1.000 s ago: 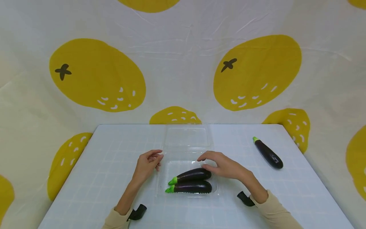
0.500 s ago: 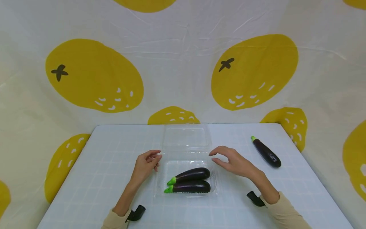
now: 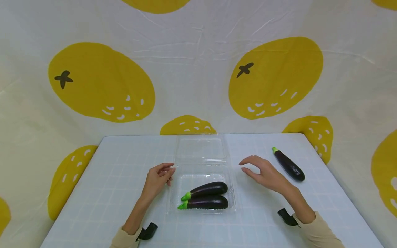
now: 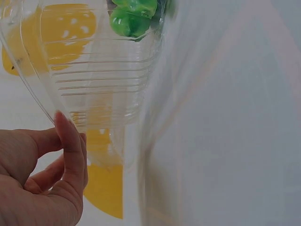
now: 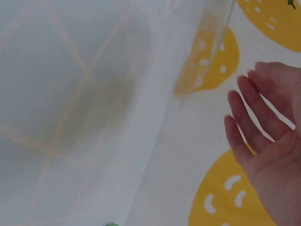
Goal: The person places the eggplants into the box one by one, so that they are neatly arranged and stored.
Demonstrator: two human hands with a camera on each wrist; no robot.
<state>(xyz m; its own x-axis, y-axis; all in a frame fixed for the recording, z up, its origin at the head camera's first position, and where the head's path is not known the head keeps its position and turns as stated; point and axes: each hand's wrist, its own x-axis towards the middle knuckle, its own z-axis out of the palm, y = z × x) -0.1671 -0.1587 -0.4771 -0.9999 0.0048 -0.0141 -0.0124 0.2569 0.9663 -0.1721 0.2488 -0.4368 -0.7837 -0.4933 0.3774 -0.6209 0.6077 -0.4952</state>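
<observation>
A clear plastic clamshell container [image 3: 203, 175] lies open on the table, its lid [image 3: 201, 148] folded back. Two eggplants [image 3: 208, 188] with green stems lie side by side in its base. My left hand [image 3: 157, 179] is at the base's left rim; in the left wrist view its thumb and fingers pinch the plastic edge. To the right of the container, my right hand [image 3: 263, 173] hovers with fingers spread and relaxed, holding nothing. A third eggplant [image 3: 289, 166] rests on the table, just beyond that hand.
A pale checked cloth covers the table [image 3: 124, 155]. Behind its far edge hangs a white curtain [image 3: 192, 69] printed with yellow fruit. A black wrist device [image 3: 148, 231] sits at the left cuff, and another [image 3: 287, 217] at the right cuff.
My right hand has moved right, away from the eggplants in the container and toward the loose one. The left hand has stayed at the rim.
</observation>
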